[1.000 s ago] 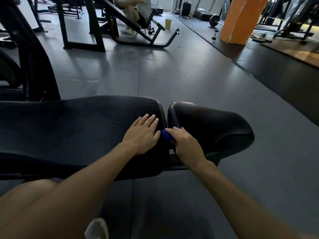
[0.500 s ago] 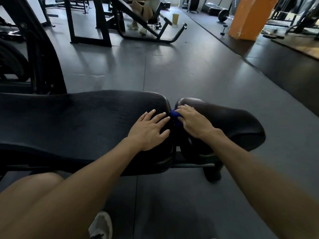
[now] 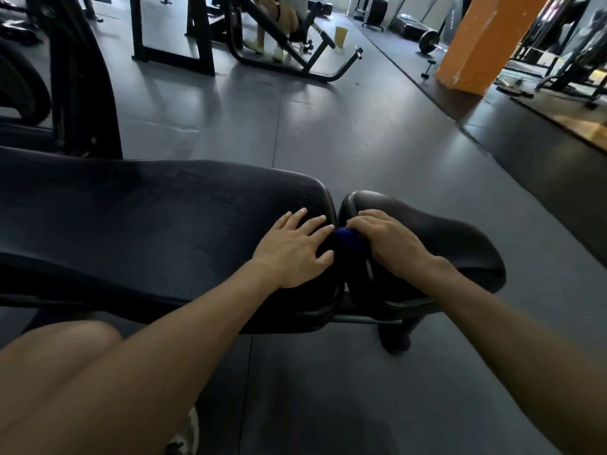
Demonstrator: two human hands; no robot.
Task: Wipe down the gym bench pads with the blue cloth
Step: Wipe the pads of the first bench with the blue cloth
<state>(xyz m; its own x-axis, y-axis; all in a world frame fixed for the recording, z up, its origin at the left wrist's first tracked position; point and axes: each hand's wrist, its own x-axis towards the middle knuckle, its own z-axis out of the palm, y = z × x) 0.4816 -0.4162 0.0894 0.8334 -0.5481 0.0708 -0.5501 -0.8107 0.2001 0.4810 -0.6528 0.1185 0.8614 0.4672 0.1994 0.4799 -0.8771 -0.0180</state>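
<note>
Barely shifted, right hand [image 3: 391,244] grips cloth [image 3: 350,240] at the pad gap [image 3: 338,224]; left hand [image 3: 295,251] rests flat, fingers spread. Cloth could snag there.

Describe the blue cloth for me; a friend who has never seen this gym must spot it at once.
Start at the black gym bench: its long back pad on the left and shorter seat pad on the right. In the gap between them, the right hand grips the blue cloth, bunched small. It is the only bright blue thing among the black padding.
</note>
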